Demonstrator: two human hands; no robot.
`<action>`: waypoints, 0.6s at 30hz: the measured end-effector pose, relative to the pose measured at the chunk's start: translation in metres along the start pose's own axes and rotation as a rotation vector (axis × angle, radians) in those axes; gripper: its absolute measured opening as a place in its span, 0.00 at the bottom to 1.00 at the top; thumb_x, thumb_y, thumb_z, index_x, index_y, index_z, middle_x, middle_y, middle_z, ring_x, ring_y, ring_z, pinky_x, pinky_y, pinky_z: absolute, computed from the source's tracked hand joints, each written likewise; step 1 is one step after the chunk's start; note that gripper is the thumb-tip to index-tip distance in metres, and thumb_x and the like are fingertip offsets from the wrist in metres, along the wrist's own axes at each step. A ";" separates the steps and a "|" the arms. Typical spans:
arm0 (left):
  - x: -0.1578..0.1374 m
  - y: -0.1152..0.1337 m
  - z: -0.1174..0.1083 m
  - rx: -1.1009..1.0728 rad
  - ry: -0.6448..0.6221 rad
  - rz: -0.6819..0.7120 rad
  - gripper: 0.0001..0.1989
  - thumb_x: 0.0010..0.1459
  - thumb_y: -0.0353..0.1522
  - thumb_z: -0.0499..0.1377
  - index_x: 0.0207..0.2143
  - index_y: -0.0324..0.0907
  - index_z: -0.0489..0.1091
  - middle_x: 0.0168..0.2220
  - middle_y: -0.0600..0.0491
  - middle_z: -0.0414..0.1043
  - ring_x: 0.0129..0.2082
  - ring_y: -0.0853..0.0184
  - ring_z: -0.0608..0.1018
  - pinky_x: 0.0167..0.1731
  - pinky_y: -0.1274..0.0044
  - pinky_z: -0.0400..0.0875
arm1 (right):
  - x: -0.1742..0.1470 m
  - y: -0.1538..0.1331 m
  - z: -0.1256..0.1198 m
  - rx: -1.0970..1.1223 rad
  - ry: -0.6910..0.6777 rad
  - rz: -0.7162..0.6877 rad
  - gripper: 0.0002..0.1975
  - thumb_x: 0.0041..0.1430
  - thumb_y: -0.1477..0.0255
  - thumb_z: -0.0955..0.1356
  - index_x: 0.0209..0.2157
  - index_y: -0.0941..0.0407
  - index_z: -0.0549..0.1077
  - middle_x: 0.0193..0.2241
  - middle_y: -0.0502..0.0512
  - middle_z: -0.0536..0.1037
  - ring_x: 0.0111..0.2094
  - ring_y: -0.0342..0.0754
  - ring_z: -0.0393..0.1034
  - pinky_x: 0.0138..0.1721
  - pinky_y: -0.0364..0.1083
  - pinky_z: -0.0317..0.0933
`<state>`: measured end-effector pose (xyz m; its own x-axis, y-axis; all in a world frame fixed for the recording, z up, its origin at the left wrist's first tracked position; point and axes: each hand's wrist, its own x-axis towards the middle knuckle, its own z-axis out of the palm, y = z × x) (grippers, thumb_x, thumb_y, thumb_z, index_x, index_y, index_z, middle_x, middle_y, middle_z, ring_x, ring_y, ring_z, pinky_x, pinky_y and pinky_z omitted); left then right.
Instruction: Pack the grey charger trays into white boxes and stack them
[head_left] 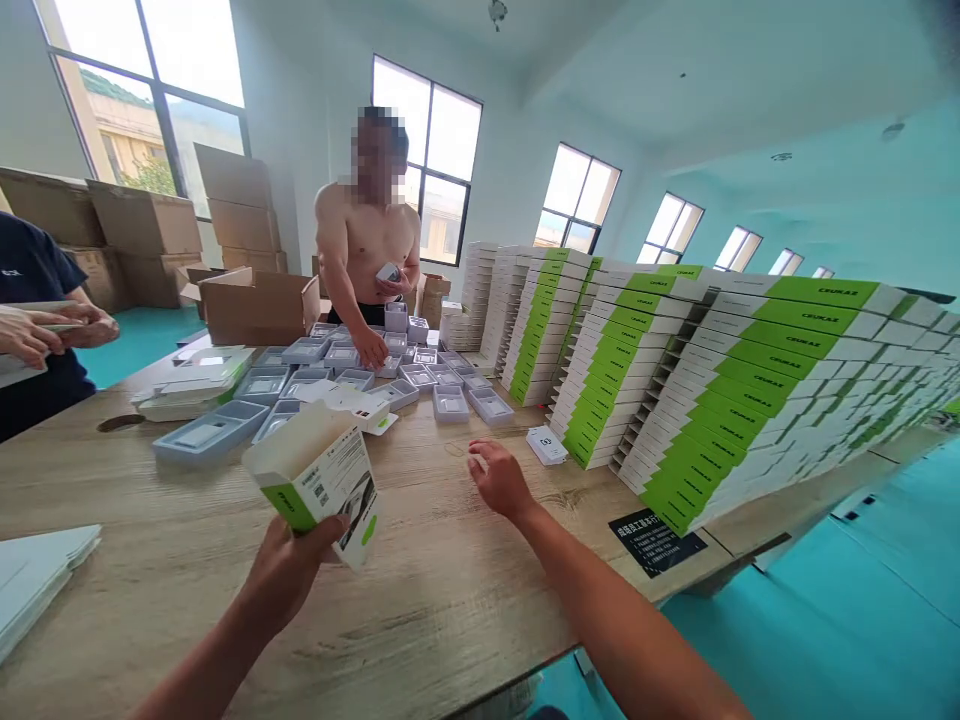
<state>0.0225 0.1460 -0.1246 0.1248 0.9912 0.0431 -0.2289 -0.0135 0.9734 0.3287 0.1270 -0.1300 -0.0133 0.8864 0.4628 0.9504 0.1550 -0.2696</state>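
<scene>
My left hand [300,560] grips a white and green product box [330,485] by its lower side. The box is tilted, with its top flap standing open; its inside is not visible to me. My right hand [499,478] hovers over the table with loosely bent fingers and no object visible in it. Nearest to that hand are a small white box [547,445] on its right and several pale plastic trays, including one tray [490,406], beyond it. Another opened white carton [360,405] lies across some trays.
Tall stacks of white-green boxes [750,400] line the right side. A dark printed sign [656,542] lies near the table [450,600] edge. Across stands a person [371,240] reaching into the trays; another person's hands [45,335] hold flat cartons at left. Flat cartons [37,575] lie front left.
</scene>
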 end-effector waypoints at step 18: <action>-0.004 0.013 0.007 -0.241 -0.118 -0.178 0.31 0.40 0.40 0.78 0.46 0.44 0.75 0.42 0.49 0.84 0.43 0.53 0.85 0.38 0.71 0.83 | -0.023 0.150 -0.086 -0.389 -0.427 0.063 0.19 0.67 0.67 0.69 0.57 0.55 0.70 0.60 0.60 0.69 0.60 0.58 0.66 0.59 0.64 0.61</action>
<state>0.0257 0.1406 -0.1105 0.2916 0.9529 -0.0832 -0.4136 0.2040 0.8873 0.4980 0.0921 -0.1085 -0.0004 0.9986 0.0527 0.9967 -0.0039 0.0815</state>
